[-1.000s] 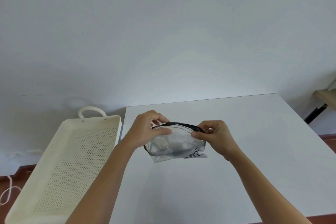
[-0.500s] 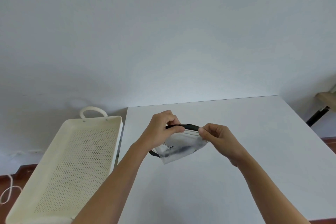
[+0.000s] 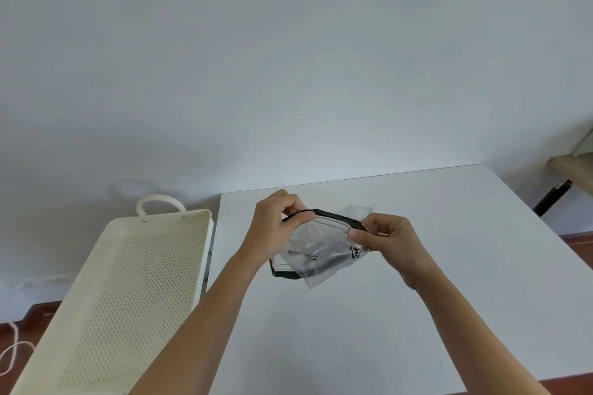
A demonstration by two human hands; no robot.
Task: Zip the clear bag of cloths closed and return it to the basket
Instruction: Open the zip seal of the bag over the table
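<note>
Two hands pinch clear bag (image 3: 316,253) zipper edge above desk (image 3: 417,314) far-left corner: left hand (image 3: 277,228), right hand (image 3: 390,239); basket (image 3: 128,282) beside left edge.

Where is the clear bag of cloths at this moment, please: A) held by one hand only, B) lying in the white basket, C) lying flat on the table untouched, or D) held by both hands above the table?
D: the left hand and right hand both pinch the clear bag above the table; nothing shows inside the basket.
</note>
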